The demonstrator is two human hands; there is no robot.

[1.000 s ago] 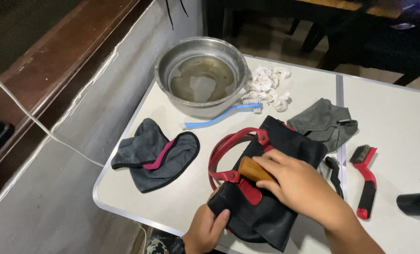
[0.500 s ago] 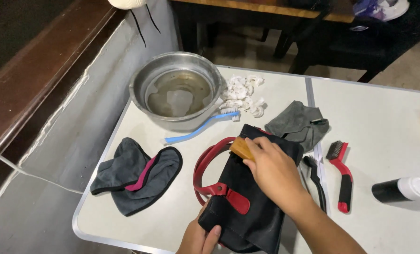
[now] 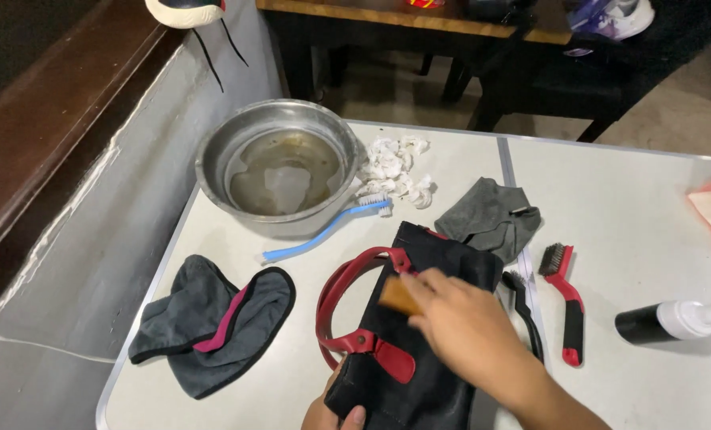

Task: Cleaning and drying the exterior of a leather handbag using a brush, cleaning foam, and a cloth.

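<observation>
Both hands are showing bare, the right hand (image 3: 471, 330) and left hand (image 3: 331, 414) wearing no gloves, rings or sleeves.

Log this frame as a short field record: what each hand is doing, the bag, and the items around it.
right hand: grips a small tan wooden brush, pressed on the black leather bag with red handles
left hand: holds the bag's near edge, thumb on the leather
bag: lies flat on the white folding table
bowl: round steel bowl holding cloudy water
beside bowl: light blue toothbrush, crumpled white tissues
left of bag: grey cloth pouch with pink trim
right of bag: grey rag, black brush, red-handled wire brush, black pump bottle lying down
</observation>
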